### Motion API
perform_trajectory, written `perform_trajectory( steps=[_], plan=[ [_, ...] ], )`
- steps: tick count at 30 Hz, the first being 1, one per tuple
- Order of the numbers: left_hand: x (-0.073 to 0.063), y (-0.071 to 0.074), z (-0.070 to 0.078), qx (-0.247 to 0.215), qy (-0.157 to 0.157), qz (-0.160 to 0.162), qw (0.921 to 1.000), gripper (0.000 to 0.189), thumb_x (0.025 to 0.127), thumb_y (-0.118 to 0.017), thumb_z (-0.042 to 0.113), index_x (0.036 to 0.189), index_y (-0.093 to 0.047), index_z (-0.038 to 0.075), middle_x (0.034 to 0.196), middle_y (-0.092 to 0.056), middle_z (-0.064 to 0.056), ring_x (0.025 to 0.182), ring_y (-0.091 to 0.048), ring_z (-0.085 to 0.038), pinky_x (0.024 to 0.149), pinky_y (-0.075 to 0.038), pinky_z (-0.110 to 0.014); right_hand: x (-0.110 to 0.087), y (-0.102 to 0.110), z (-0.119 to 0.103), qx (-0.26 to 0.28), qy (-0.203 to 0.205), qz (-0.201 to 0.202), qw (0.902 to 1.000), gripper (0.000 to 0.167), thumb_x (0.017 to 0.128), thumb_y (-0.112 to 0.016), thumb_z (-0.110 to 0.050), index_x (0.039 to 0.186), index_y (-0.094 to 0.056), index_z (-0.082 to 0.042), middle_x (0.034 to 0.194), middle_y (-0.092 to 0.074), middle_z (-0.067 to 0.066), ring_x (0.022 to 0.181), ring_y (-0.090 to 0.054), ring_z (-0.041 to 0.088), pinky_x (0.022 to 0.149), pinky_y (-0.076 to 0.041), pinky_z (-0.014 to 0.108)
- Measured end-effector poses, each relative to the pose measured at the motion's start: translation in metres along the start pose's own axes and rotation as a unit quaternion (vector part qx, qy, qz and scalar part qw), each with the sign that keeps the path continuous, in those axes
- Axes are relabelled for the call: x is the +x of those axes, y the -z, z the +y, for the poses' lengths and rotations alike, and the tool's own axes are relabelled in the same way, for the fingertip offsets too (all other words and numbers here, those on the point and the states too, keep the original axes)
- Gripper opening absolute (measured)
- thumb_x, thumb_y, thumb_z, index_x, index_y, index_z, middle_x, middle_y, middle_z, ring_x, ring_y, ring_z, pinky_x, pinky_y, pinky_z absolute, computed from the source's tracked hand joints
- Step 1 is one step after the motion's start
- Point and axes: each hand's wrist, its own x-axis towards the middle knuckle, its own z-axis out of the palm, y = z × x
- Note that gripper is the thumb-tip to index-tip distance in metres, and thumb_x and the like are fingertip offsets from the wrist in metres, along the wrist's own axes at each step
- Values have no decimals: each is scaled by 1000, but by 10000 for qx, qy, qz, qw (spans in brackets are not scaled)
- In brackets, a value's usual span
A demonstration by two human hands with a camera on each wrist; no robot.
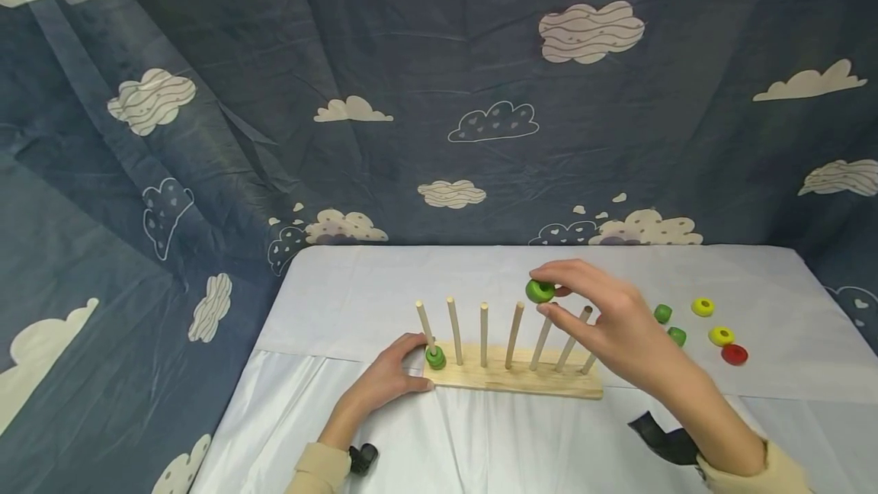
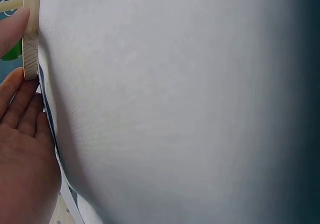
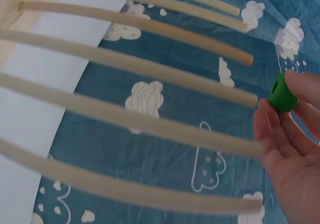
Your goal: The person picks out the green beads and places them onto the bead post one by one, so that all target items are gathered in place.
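Steadying the wooden base with my left hand, I note that hand lies nearest me, fingers loosely spread against the left end of the board and closed round nothing; the left wrist view confirms the fingers rest flat along the board's edge on the white tablecloth. One green ring already sits at the foot of the leftmost peg. Further out, my right hand is raised above the row of pegs, wrist angled in from the right, pinching a second green bead between thumb and fingertips; the other fingers are relaxed. The bead hangs just above the top of the fifth peg, not yet threaded on. In my judgement the step in hand is placing this bead on a peg, and the next move calls for lining its hole up with the peg tip before lowering. Beyond, to the right on the cloth, lie loose beads: two green, two yellow, one red, well apart from the board.
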Motion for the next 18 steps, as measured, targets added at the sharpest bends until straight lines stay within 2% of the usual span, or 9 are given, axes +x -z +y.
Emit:
perform_trajectory(
  steps=[12, 18],
  plan=[
    [0, 0, -1, 20, -30, -3, 10000, 72, 76, -84, 27, 140, -53, 18, 139, -51, 5, 139, -37, -24, 114, -28, -49, 11, -16, -5, 356, 171, -217, 9990, 50, 79, -80, 1, 124, -64, -14, 124, -62, -6, 99, -61, 7, 81, -52, 19],
    [1, 0, -1, 56, 3, 14, 10000, 72, 76, -83, 29, 140, -53, 18, 139, -51, 4, 139, -37, -24, 114, -29, -50, 18, -22, -8, 460, 21, -411, 9981, 49, 82, -78, -2, 126, -63, -18, 126, -60, -7, 101, -61, 7, 69, -54, 23]
  ],
)
